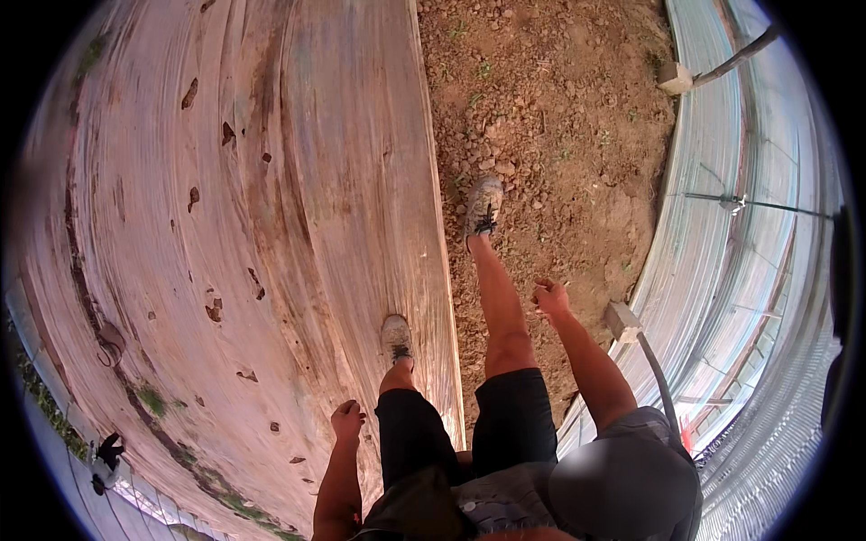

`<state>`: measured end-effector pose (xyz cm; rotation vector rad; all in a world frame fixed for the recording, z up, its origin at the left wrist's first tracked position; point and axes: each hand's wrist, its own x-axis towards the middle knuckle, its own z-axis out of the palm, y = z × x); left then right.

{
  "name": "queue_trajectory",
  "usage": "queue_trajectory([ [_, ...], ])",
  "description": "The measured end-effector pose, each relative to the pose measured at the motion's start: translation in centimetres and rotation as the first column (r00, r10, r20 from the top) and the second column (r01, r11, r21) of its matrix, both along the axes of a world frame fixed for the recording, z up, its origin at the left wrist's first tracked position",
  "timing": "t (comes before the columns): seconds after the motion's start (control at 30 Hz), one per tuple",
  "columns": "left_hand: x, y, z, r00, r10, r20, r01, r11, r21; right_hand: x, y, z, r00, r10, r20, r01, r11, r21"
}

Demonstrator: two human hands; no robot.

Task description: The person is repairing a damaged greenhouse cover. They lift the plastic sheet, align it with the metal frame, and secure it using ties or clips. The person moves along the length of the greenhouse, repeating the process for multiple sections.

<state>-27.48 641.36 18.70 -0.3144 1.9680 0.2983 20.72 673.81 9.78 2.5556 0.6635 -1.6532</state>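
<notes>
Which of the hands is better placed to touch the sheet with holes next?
Probably the left: the left hand hangs over the sheet, while the right hand hangs over bare soil.

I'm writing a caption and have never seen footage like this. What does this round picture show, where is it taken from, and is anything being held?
There's no machine: these are a person's bare hands. The one picture comes from a wide fisheye camera on their head, looking down, so straight edges bend. The left hand hangs over pale plastic sheeting with dark holes; the right hand over brown soil. Both look loosely curled, and I can make out nothing held. The left shoe is on the sheeting, the right shoe on the soil.
</notes>
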Motion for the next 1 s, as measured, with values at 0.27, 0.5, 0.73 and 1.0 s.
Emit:
queue_trajectory([
  [0.27, 3.1, 23.8, 2.0, 0.987, -0.099, -0.13, 0.098, 0.995, -0.02, -0.4, 24.1, -2.1, 0.977, -0.007, -0.215, -0.002, 0.999, -0.041],
  [0.5, 7.5, 45.3, -1.1, 0.994, -0.077, -0.081, 0.087, 0.987, 0.134, 4.5, 45.7, -0.1, 0.979, -0.122, -0.164, 0.138, 0.986, 0.091],
  [0.73, 8.7, 64.6, -5.1, 0.997, 0.076, -0.004, -0.075, 0.991, 0.112, -2.2, 65.5, 0.6, 0.972, -0.089, -0.219, 0.097, 0.995, 0.026],
  [1.0, 8.7, 83.2, -4.6, 0.978, 0.203, 0.044, -0.207, 0.973, 0.099, -16.9, 94.4, -5.0, 0.951, 0.187, -0.247, -0.188, 0.982, 0.02],
])
